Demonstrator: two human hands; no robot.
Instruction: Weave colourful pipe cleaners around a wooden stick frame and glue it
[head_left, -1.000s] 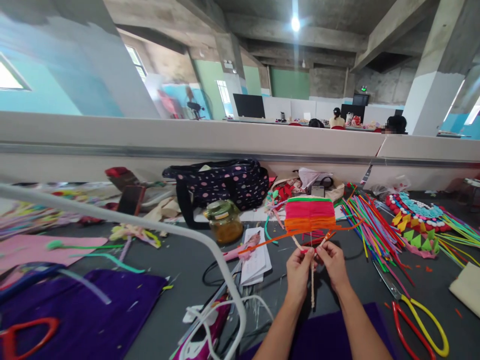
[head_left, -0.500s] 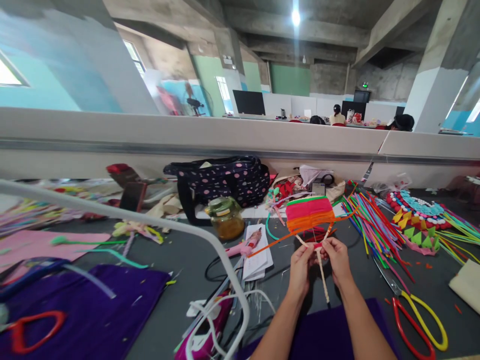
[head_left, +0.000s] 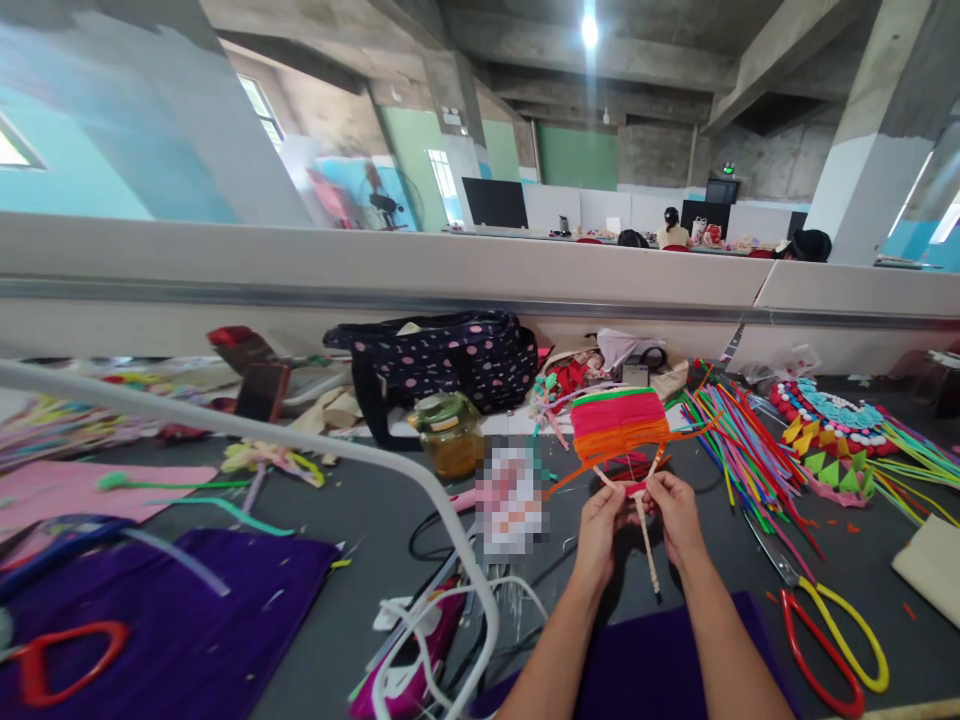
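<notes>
Desk point(head_left: 360, 570) dark gray w/ craft bits, concrete ceiling point(head_left: 525, 90), lit bulb point(head_left: 590, 32)

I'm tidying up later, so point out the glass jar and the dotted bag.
Glass jar point(head_left: 454, 455): head view, on its amber lower body.
Dotted bag point(head_left: 429, 365): head view, on its patterned front side.

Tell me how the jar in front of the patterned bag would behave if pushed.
The jar looks like glass, so it's probably stiff and breakable. The brownish contents suggest some heft. Standing upright and squat, it would likely slide before tipping.
</notes>
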